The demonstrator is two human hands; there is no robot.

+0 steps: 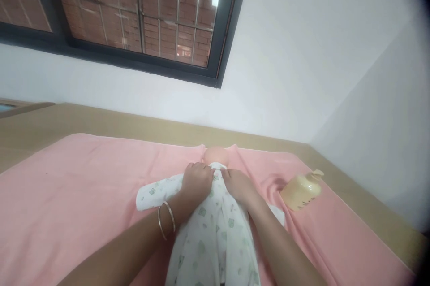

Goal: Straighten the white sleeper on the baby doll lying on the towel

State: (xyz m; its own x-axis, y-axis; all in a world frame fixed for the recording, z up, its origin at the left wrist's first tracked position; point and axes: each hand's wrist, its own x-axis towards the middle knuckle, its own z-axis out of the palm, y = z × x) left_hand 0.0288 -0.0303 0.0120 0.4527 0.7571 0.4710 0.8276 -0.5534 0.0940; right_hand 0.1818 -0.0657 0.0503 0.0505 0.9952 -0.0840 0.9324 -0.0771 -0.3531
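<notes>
A baby doll (217,155) lies on its back on a pink towel (83,187), dressed in a white garment with small green prints (215,232). My left hand (196,181) rests on the doll's chest near the neck, fingers curled onto the garment's collar. My right hand (237,184) sits just beside it on the other side of the collar, fingers also bent and pressed onto the cloth. Two thin bangles (166,219) ring my left wrist. The doll's head shows only partly above my hands.
A cream pump bottle (300,191) lies on its side on the towel to the right of the doll. The towel covers a tan wooden surface (369,205) that meets a white wall. A dark-framed window (134,17) is above.
</notes>
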